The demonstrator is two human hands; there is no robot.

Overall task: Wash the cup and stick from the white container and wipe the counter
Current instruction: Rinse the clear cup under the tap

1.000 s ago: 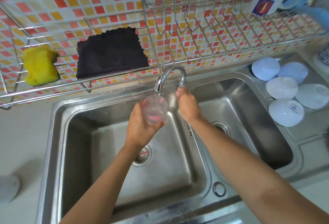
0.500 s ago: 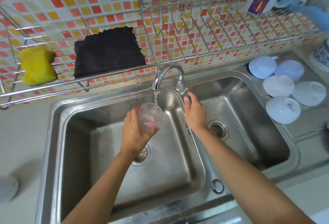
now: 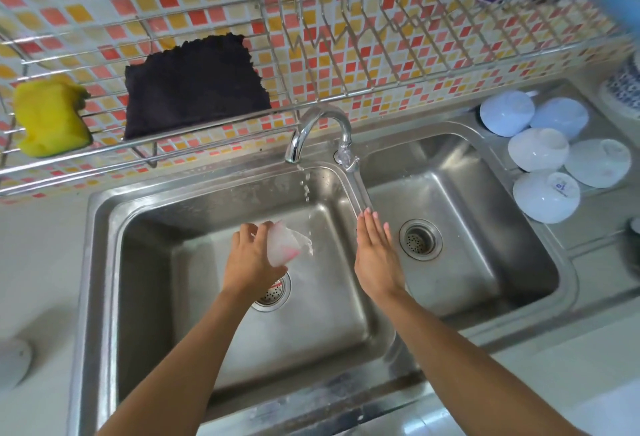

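My left hand (image 3: 250,259) grips a clear plastic cup (image 3: 286,242) with a pink mark, tipped on its side over the left sink basin (image 3: 173,297), its mouth turned right and water spilling out. The curved faucet (image 3: 317,131) above lets only a few drops fall. My right hand (image 3: 375,255) hovers flat with fingers straight over the divider between the basins, holding nothing. A black cloth (image 3: 194,86) and a yellow sponge (image 3: 50,117) lie on the wire rack (image 3: 311,103) behind the sink. No stick is in view.
Several white bowls (image 3: 554,155) rest upside down on the drainboard at right. The right basin (image 3: 467,228) has its own drain. A white round object (image 3: 12,361) sits on the counter at the far left. A patterned jar (image 3: 623,89) stands at the right edge.
My right hand left the faucet handle and dropped to the divider; the water stream thinned to drops. My left hand lowered the cup and tipped it from upright onto its side.
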